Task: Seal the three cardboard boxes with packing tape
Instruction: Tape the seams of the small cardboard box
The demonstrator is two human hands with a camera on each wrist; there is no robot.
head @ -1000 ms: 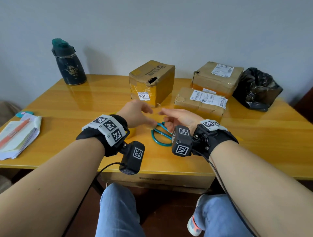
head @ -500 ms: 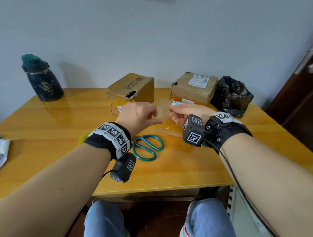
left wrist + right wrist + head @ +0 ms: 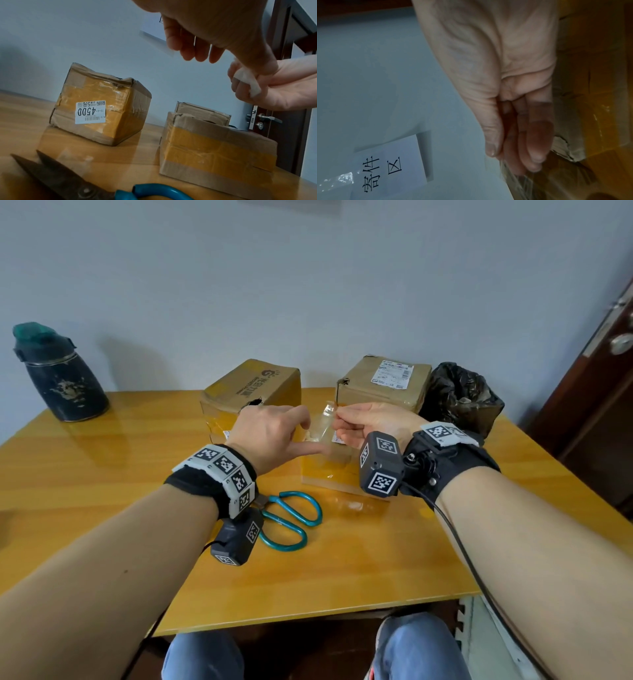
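Note:
My left hand (image 3: 310,433) and right hand (image 3: 337,422) pinch a short strip of clear tape (image 3: 323,424) between them, held in the air above the near flat cardboard box (image 3: 325,474). In the left wrist view the strip (image 3: 154,40) sticks out from my left fingers, and a crumpled whitish end (image 3: 247,81) sits in my right hand (image 3: 274,88). The right wrist view shows thumb and fingers (image 3: 530,148) closed on the tape. A taller box with a torn top (image 3: 253,392) stands to the left. A third box with a white label (image 3: 387,381) stands behind.
Teal-handled scissors (image 3: 291,522) lie on the yellow wooden table (image 3: 102,474) below my left wrist. A dark bottle (image 3: 58,374) stands at the far left, and a black plastic bag (image 3: 462,398) sits beside the labelled box. A brown door (image 3: 609,371) is at the right.
Both hands rose from near the scissors to above the near box, and a clear tape strip now shows between them. The head view has turned to the right.

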